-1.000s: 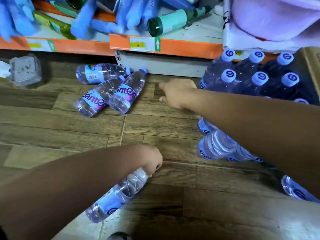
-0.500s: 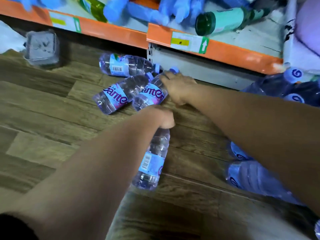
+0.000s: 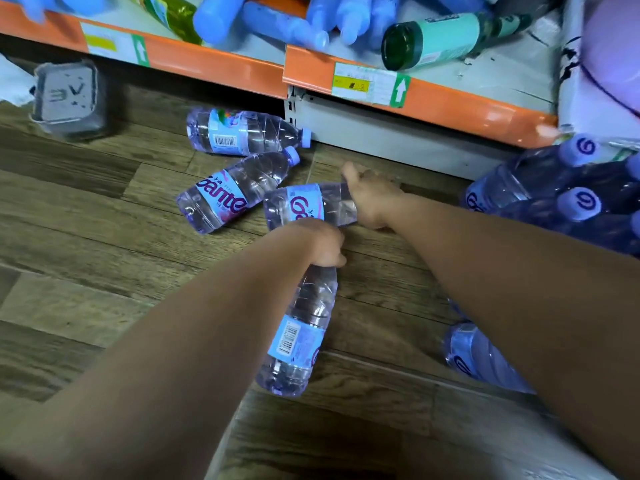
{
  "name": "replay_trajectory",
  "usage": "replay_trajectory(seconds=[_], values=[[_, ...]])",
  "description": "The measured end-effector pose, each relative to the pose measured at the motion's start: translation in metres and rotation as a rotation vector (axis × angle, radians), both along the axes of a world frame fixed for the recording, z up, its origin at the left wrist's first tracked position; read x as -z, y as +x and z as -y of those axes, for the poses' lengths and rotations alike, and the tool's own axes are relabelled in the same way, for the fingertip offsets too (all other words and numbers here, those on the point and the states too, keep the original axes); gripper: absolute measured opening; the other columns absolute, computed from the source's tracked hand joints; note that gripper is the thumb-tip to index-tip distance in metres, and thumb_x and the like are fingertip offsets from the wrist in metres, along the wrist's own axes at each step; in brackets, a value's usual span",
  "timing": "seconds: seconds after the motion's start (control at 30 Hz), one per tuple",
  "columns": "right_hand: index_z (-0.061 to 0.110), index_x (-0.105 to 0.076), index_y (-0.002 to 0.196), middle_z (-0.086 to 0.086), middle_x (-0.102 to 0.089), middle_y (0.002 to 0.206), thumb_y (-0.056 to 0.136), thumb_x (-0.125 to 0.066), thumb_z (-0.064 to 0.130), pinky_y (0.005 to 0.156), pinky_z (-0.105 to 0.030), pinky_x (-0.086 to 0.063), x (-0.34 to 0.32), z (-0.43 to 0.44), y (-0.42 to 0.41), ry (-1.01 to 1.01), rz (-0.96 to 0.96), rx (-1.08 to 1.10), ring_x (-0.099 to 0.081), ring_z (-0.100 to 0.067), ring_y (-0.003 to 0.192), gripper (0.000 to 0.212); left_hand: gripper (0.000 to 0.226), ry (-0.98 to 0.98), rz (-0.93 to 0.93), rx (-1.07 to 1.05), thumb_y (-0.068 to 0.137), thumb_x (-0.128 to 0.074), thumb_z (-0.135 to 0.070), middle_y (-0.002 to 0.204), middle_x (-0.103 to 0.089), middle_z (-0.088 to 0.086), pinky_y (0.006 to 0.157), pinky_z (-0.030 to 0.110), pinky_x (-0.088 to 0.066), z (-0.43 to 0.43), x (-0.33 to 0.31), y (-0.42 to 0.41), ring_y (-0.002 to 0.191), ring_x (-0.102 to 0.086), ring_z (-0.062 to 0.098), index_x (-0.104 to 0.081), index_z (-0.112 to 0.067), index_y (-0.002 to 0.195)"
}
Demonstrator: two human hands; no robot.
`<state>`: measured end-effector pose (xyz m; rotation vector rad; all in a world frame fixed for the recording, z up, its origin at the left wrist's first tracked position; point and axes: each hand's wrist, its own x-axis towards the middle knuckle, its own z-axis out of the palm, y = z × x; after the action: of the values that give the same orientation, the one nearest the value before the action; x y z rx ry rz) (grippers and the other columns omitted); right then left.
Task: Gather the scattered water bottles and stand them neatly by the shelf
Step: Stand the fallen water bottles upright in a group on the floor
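Partly, right hand (image 3: 372,199) hides bottle (image 3: 308,206) neck.

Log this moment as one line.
left hand: holds bottle by neck | right hand: grips second bottle | loose on floor: two bottles

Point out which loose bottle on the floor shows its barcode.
The bottle nearest the shelf, cap against the shelf base; its free neighbour shows the brand name instead.
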<state>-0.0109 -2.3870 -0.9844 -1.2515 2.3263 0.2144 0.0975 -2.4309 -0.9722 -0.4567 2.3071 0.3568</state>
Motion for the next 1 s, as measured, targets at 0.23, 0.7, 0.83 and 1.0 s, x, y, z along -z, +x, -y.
replay_trajectory(seconds=[0.23, 0.7, 0.83, 1.0], values=[[0.019, -0.023, 0.137, -0.018, -0.036, 0.135, 0.081, -0.071, 0.015, 0.088, -0.037, -0.045, -0.017, -0.031, 0.001, -0.039, 0.146, 0.011, -0.053, -0.036, 0.116, 0.074, 0.05, 0.066, 0.048, -0.059, 0.082, -0.064, -0.045, 0.096, -0.066, 0.01, 0.084, 0.032, -0.048, 0.004, -0.015, -0.005, 0.087, -0.061, 0.027, -0.058, -0.005, 0.112], [0.01, -0.06, 0.111, -0.011, -0.063, 0.116, 0.083, -0.069, 0.033, 0.082, -0.028, -0.042, -0.136, -0.091, -0.03, -0.348, -0.039, 0.04, -0.055, -0.027, 0.108, 0.037, 0.022, 0.033, -0.272, -0.076, 0.074, -0.074, -0.023, 0.055, -0.057, 0.004, 0.05, 0.022, -0.043, -0.019, -0.119, -0.03, 0.044, -0.054, 0.016, -0.056, -0.012, 0.076], [0.012, -0.061, 0.113, -0.011, -0.062, 0.117, 0.087, -0.066, 0.027, 0.079, -0.025, -0.037, -0.144, -0.113, -0.038, -0.335, -0.079, 0.03, -0.054, -0.027, 0.11, 0.03, 0.028, -0.066, -0.462, -0.04, 0.075, -0.074, -0.027, 0.078, -0.06, 0.008, 0.066, 0.027, -0.041, -0.027, -0.125, -0.039, 0.072, -0.057, 0.026, -0.052, -0.012, 0.083], [0.014, -0.061, 0.117, -0.016, -0.053, 0.124, 0.088, -0.062, 0.019, 0.08, -0.024, -0.039, -0.147, -0.111, -0.045, -0.409, -0.129, 0.078, -0.053, -0.03, 0.112, 0.03, 0.038, -0.132, -0.672, -0.026, 0.076, -0.072, -0.028, 0.11, -0.057, 0.02, 0.081, 0.034, -0.043, -0.035, -0.132, -0.052, 0.105, -0.052, 0.035, -0.059, -0.007, 0.105]])
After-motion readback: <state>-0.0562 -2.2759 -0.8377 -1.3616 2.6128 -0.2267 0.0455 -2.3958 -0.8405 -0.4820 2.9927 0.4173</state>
